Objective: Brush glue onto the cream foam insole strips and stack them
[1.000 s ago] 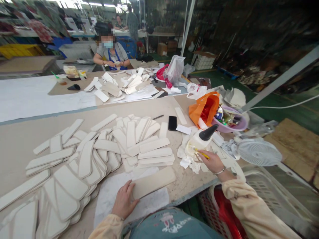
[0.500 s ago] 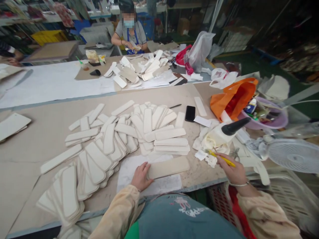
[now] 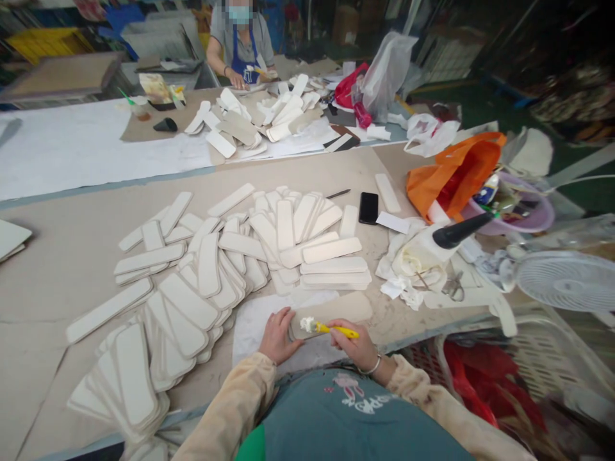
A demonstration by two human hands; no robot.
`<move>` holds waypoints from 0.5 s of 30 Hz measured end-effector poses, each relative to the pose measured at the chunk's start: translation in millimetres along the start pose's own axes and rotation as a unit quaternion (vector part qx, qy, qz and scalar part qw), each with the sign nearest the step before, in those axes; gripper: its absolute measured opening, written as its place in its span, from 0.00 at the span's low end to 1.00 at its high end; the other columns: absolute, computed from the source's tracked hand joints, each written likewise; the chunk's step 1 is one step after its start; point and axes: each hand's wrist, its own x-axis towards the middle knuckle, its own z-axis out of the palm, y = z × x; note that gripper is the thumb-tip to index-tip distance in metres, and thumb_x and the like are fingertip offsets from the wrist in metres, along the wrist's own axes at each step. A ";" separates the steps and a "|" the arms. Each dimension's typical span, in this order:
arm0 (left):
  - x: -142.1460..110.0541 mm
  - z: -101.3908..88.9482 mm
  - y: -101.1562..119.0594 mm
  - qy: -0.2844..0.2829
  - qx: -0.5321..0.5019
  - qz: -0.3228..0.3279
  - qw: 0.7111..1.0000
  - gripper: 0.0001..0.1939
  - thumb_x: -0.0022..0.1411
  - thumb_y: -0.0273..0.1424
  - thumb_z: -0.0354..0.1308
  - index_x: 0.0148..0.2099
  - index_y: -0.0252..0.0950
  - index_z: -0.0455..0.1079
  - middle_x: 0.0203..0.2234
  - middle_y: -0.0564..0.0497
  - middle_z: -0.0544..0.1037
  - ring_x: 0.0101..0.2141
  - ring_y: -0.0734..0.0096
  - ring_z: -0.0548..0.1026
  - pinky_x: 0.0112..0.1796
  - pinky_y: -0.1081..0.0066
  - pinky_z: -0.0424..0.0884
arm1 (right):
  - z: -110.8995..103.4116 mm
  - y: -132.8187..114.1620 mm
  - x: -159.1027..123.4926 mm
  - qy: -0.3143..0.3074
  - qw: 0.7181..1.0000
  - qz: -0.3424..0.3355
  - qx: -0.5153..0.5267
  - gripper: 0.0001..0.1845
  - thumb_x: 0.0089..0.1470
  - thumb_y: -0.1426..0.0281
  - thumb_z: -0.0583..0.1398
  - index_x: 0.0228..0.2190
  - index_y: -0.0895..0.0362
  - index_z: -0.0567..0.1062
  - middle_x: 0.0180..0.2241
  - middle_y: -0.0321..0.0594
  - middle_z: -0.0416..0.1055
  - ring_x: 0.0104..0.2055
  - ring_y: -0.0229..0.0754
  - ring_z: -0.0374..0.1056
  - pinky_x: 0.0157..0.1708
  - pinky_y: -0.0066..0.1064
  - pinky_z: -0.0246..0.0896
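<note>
My right hand (image 3: 354, 344) is closed round the yellow handle of a brush (image 3: 340, 331). White paste clings to the bristles, which are over the left part of a beige, round-ended panel (image 3: 348, 308). That panel lies flat on a white sheet (image 3: 250, 330) at the table's near edge. My left hand (image 3: 278, 336) rests at the panel's left end, thumb and fingers spread apart. Left of and behind it is a large spread of pale strips (image 3: 211, 262), many fanned in overlapping stacks. To the right, a whitish container (image 3: 416, 256) with a black cone (image 3: 461, 230) lies among crumpled paper.
A phone (image 3: 369, 208), an orange bag (image 3: 451, 173), a purple basin (image 3: 541, 214) and a white fan (image 3: 562, 289) stand to the right. Scissors (image 3: 454, 288) lie near the paper. Across the table, a masked co-worker (image 3: 245, 48) handles a brush behind another heap of strips (image 3: 269, 118).
My right hand has moved left with the brush, from beside the container to over the beige panel. My left hand stays at the panel's end. The camera view has tilted downward.
</note>
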 end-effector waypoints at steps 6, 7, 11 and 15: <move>0.1 2.7 -2.3 0.002 -0.004 0.005 1.000 0.38 0.43 0.43 0.62 0.55 0.36 0.57 0.52 0.39 0.63 0.52 0.51 0.60 0.52 0.47 0.54 | 17.1 -1.8 10.2 -0.021 0.998 -0.039 -0.054 0.13 0.54 0.63 0.54 0.37 0.56 0.73 0.20 0.34 0.71 0.22 0.35 0.69 0.24 0.23 0.63; -0.1 3.6 -2.9 0.004 -0.004 0.005 1.000 0.38 0.43 0.43 0.62 0.55 0.37 0.57 0.52 0.39 0.63 0.52 0.51 0.60 0.52 0.47 0.53 | 18.7 -1.5 11.1 -0.022 0.997 -0.040 -0.057 0.13 0.54 0.63 0.54 0.37 0.56 0.73 0.20 0.34 0.71 0.22 0.35 0.69 0.24 0.23 0.63; -0.7 6.3 -4.3 0.009 0.002 0.008 1.000 0.37 0.44 0.43 0.61 0.55 0.37 0.56 0.52 0.39 0.62 0.53 0.52 0.60 0.52 0.48 0.53 | 18.3 1.5 12.1 -0.010 0.997 -0.034 -0.065 0.13 0.55 0.63 0.54 0.37 0.56 0.73 0.20 0.34 0.71 0.22 0.36 0.69 0.24 0.24 0.64; -1.0 6.3 -4.3 0.004 0.015 0.009 1.000 0.35 0.46 0.42 0.60 0.55 0.36 0.57 0.52 0.39 0.62 0.53 0.52 0.60 0.53 0.48 0.53 | 2.1 6.8 9.7 0.035 0.997 -0.023 -0.068 0.14 0.55 0.62 0.54 0.37 0.56 0.73 0.19 0.34 0.71 0.21 0.36 0.68 0.23 0.24 0.63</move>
